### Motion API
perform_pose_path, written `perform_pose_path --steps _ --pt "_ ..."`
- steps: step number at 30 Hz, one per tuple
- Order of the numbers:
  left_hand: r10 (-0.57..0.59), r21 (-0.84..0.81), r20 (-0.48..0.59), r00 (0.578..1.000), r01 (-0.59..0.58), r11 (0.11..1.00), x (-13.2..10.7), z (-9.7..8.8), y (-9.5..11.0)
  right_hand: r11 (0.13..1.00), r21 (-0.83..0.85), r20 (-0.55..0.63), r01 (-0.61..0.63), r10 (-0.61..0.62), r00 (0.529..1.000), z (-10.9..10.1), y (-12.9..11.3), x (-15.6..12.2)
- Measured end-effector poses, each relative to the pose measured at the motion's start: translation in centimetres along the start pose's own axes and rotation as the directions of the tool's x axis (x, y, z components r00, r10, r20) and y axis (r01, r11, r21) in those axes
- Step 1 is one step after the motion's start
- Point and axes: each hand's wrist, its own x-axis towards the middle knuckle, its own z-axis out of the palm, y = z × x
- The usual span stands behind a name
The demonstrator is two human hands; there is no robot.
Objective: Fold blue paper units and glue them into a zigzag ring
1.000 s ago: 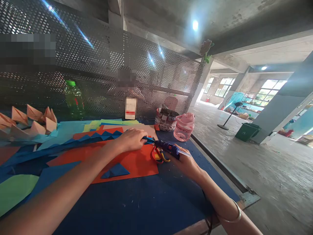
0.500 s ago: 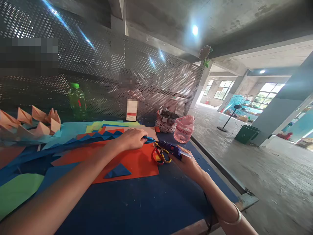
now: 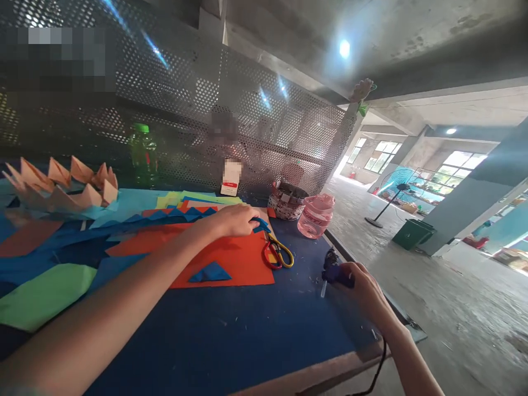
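Observation:
My left hand [image 3: 237, 220] rests on the red paper sheet [image 3: 231, 261], its fingers pinching the end of a blue zigzag paper strip [image 3: 173, 215]. Near the table's right edge, my right hand [image 3: 365, 286] is closed round a purple glue gun [image 3: 333, 270] with a clear glue stick pointing down-left at the blue table top. Its black cord hangs off below my wrist. Scissors [image 3: 278, 253] with red and yellow handles lie just right of the red sheet, between my hands. A small blue paper triangle [image 3: 210, 272] lies on the red sheet.
Folded orange paper boats [image 3: 61, 181] sit at far left beside a green bottle [image 3: 142, 154]. A woven basket [image 3: 289, 201] and a pink bottle [image 3: 315, 215] stand at the back right. A perforated metal screen [image 3: 247, 121] borders the table; a person sits behind it. Green paper [image 3: 41, 294] lies near left.
My right hand has carried the glue gun away from the strip's end, right and toward me, to the table's edge. My left hand stays on the strip. The view shifted slightly left.

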Motion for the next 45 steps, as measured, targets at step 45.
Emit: perform_pose_path --steps 45 --pt "0.043 -0.008 -0.001 0.999 -0.043 0.999 0.4 0.5 -1.1 0.685 0.694 -0.217 0.222 -0.095 0.971 1.5 -15.4 7.4"
